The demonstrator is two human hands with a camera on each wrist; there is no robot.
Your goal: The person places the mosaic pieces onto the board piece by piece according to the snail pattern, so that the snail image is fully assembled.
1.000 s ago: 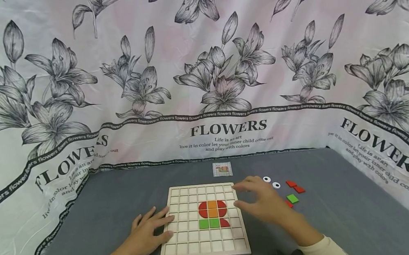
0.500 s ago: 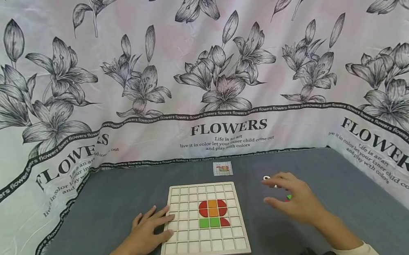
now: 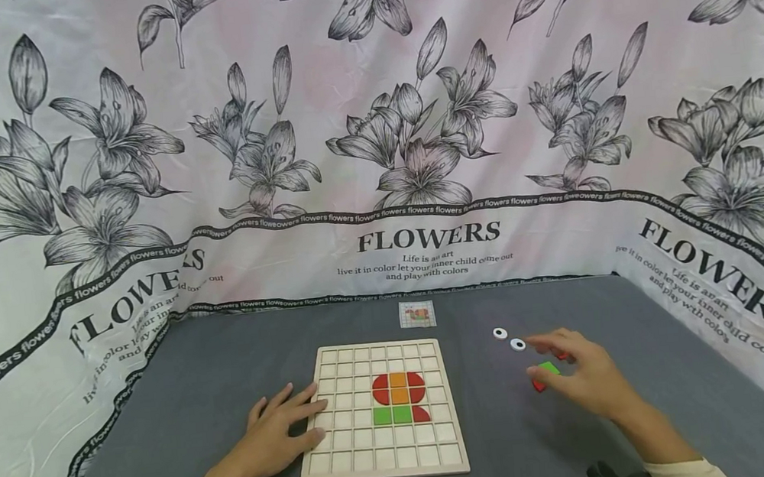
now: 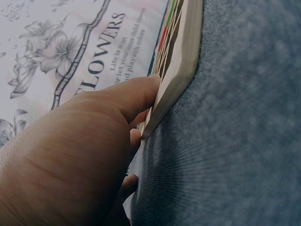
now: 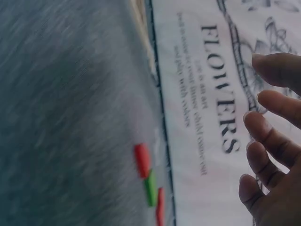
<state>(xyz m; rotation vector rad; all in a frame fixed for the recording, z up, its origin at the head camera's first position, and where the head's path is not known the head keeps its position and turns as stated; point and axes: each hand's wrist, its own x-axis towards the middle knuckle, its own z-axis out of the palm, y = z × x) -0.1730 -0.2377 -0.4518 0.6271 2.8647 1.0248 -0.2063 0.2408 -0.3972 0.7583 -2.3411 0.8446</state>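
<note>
My left hand [image 3: 273, 437] rests with spread fingers on the left edge of a wooden grid board [image 3: 316, 471]; in the left wrist view its thumb [image 4: 136, 96] touches the board's rim. Set into the grid are red and orange tiles [image 3: 399, 388] forming a rounded shape, with green tiles [image 3: 392, 415] and a red quarter-round tile [image 3: 420, 414] below. Right of the board, my right hand [image 3: 589, 376] hovers over loose tiles, thumb and fingers apart, holding nothing. A green tile [image 3: 548, 368] and a red tile [image 3: 539, 385] show by the thumb; another red piece is partly hidden behind the fingers.
Two white discs with black dots [image 3: 517, 344] lie just left of the right hand's fingertips. A small printed card [image 3: 417, 314] lies behind the board on the grey tablecloth [image 3: 242, 359]. A flower-printed curtain [image 3: 426, 265] closes off the back and sides.
My right hand has moved right, from beside the board's right edge to over the loose tiles, and has lowered. The left hand stays on the board; the tiles in the grid look unchanged.
</note>
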